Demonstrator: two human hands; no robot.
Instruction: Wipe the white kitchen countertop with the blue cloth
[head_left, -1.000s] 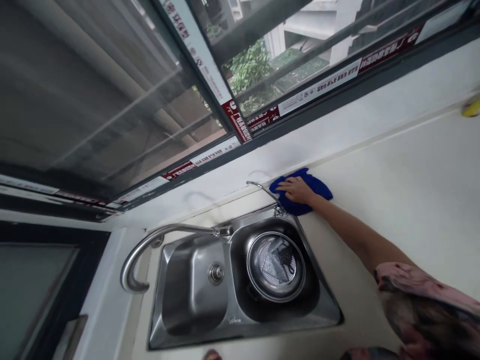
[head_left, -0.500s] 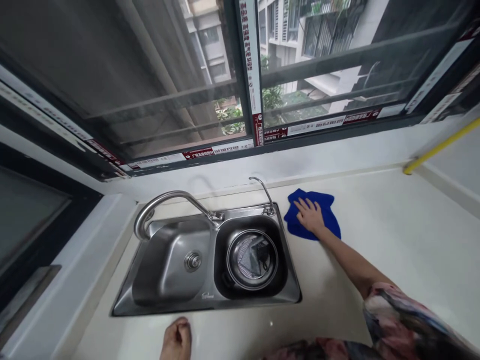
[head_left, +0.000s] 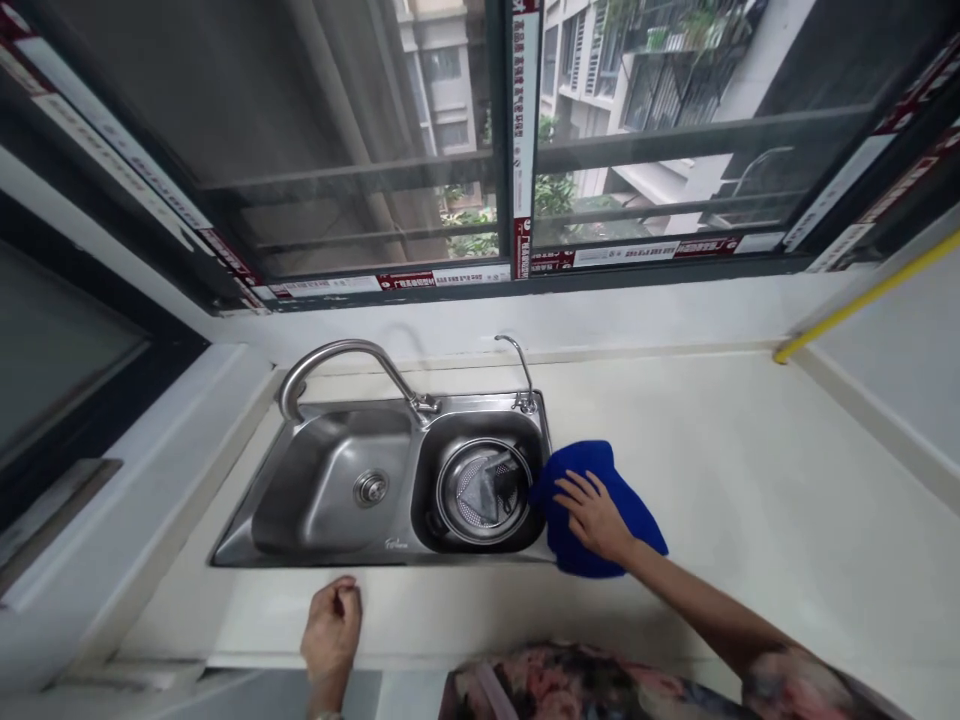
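Observation:
My right hand (head_left: pixel 596 515) lies flat on a blue cloth (head_left: pixel 630 510), its fingers stretched out and a little apart. The cloth is spread on the white countertop (head_left: pixel 727 480), and its left edge overlaps the right rim of the steel sink (head_left: pixel 315 555). Near the counter's front edge, below the sink's left bowl, my left hand (head_left: pixel 332 625) rests closed in a loose fist. I see nothing in it, though the palm side is hidden.
A pot with a perforated insert (head_left: pixel 484 490) and a grey, dark-ended item stands in the sink's right bowl. A large curved faucet (head_left: pixel 352 345) and a thin tap (head_left: pixel 517 350) rise behind. A yellow pipe (head_left: pixel 870 295) runs at the right, below a window.
My right hand has pulled the blue cloth nearer and left, onto the sink's right rim. The camera view has shifted. My left hand remains a fist, with more of its wrist showing.

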